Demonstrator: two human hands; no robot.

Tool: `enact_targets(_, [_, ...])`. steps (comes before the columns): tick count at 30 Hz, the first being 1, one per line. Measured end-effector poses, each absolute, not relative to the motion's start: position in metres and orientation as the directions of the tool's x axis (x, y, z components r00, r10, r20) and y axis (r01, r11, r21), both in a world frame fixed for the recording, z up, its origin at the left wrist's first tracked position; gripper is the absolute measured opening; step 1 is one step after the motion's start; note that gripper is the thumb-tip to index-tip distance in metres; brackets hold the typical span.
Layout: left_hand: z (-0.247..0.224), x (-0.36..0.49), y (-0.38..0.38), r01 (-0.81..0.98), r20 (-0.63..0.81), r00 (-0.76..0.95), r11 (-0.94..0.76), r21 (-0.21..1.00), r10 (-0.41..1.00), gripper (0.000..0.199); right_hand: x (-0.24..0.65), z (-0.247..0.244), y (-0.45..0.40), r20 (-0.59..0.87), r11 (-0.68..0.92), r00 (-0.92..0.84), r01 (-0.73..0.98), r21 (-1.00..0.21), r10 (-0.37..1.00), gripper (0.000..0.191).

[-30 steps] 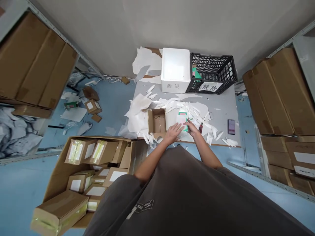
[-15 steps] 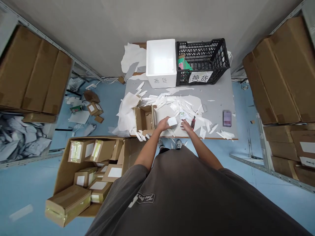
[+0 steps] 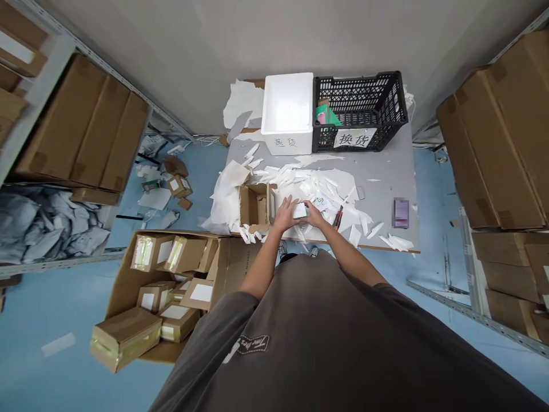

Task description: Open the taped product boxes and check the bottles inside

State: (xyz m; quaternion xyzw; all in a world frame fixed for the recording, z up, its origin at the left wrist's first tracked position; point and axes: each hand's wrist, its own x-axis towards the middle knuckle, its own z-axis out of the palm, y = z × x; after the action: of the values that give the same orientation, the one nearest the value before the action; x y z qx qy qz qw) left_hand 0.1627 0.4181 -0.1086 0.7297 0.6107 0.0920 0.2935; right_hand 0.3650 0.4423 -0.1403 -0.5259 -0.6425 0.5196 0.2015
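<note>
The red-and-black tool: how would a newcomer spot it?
Find the gray table by the wall. Near its front edge, right of the right hand, lie white paper scraps. Among them, the slim tool stands out by its red and black colours.

Two bold, dark Chinese characters, 换货, stood on a white paper sign (image 3: 355, 138) across the front of the black crate (image 3: 392, 111). On the front wall of the white box (image 3: 266, 143) beside it, thinner handwritten characters appeared to read 退货, the first less distinct than the second. A stitched patch (image 3: 254, 343) on the dark shirt (image 3: 343, 343) bore slanted light lettering that began with "Time"; the rest was unclear. Faint print on the large carton's flap (image 3: 234, 266), green marks on a sheet (image 3: 321, 202) on the desk (image 3: 386, 171) and the phone's blurred screen (image 3: 401, 213) were illegible.
</note>
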Motion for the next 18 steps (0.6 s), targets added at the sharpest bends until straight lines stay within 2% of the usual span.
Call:
enact_targets(2, [-0.106,0.161,0.415,0.841,-0.197,0.209,-0.073,0.536,0.958,0.092,0.369,-0.143,0.441,-0.289,-0.086,-0.381,0.469,-0.879,0.878,0.089])
enact_targets(5, [-0.103,0.156,0.415,0.843,-0.237,0.073,0.067,0.534,0.969,0.066,0.375,-0.15,0.436,-0.316,-0.1,-0.387,0.485,-0.869,0.866,0.087])
enact_targets(7, [-0.101,0.153,0.416,0.852,-0.273,-0.007,0.149,0.502,0.962,0.056,0.378,-0.154,0.433,-0.322,-0.109,-0.387,0.481,-0.87,0.864,0.087])
enact_targets(9, [-0.098,0.152,0.418,0.867,-0.266,0.022,0.114,0.486,0.964,0.06,0.379,-0.159,0.433,-0.313,-0.11,-0.394,0.46,-0.881,0.864,0.088])
enact_targets(14, [-0.085,0.167,0.423,0.842,-0.293,0.385,-0.203,0.5,0.875,0.092,0.379,-0.167,0.453,-0.272,-0.098,-0.468,0.363,-0.927,0.841,0.095])
enact_targets(18, [-0.072,0.183,0.429,0.856,-0.303,0.464,-0.333,0.396,0.832,0.088,0.386,-0.17,0.475,-0.271,-0.094,-0.537,0.333,-0.938,0.799,0.094])
